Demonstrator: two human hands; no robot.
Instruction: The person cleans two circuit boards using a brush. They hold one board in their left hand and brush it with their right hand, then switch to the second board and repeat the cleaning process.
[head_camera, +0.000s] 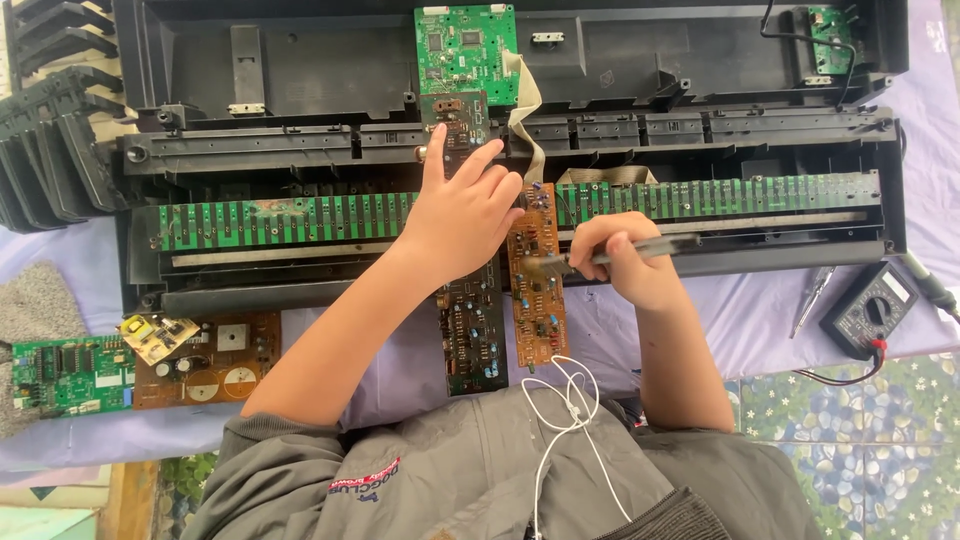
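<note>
Black plastic case (300, 70): long, ribbed, opened flat across a lilac cloth (740, 320).
Green contact strips (280, 218): narrow, striped, running the case's width.
Dark board (472, 330): oblong, studded with parts, lying beside the brown one.
Brown board (535, 285): slim, upright, orange-toned, at centre.
Left hand (462, 205): fingers spread, pressing flat on the dark board.
Right hand (625, 262): closed around a thin metal brush (620, 252), bristles touching the brown board.
</note>
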